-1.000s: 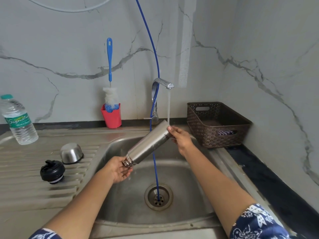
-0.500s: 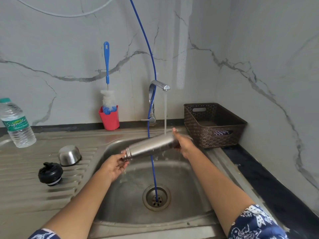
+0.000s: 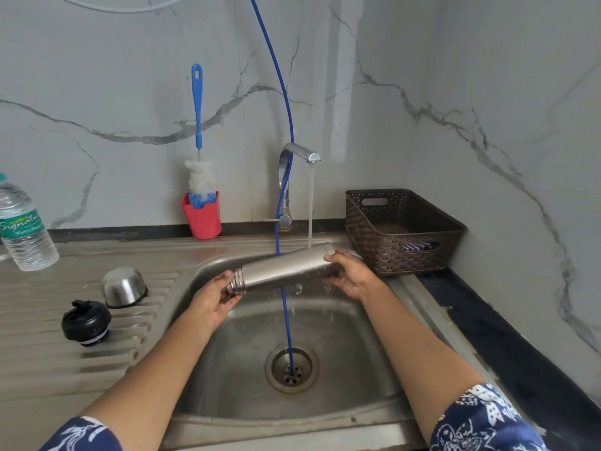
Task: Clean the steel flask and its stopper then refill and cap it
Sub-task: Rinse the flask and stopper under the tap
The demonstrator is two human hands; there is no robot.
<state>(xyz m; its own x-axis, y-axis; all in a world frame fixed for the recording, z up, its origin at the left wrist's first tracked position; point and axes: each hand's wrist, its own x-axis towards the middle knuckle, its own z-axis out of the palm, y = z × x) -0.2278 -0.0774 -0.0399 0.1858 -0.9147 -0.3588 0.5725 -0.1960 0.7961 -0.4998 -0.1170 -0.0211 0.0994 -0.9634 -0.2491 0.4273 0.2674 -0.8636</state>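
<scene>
The steel flask [image 3: 283, 267] lies almost level over the sink [image 3: 374, 369], its open threaded mouth pointing left. My left hand [image 3: 213, 299] holds the mouth end from below. My right hand [image 3: 349, 273] grips the base end. Water runs from the tap [image 3: 300, 154] onto the flask near its base and drips off beneath. The black stopper [image 3: 86, 322] and the steel cup lid [image 3: 123, 287] sit on the draining board at the left.
A blue hose [image 3: 284, 131] hangs down in front of the flask into the drain [image 3: 291, 367]. A bottle brush [image 3: 197, 131] stands in a red holder [image 3: 203, 219]. A plastic water bottle [image 3: 22, 232] stands far left; a brown basket [image 3: 401, 232] sits right of the sink.
The flask has tipped from a steep slant, base up, to nearly level. My right hand came down with the base; the stream now hits the flask's side.
</scene>
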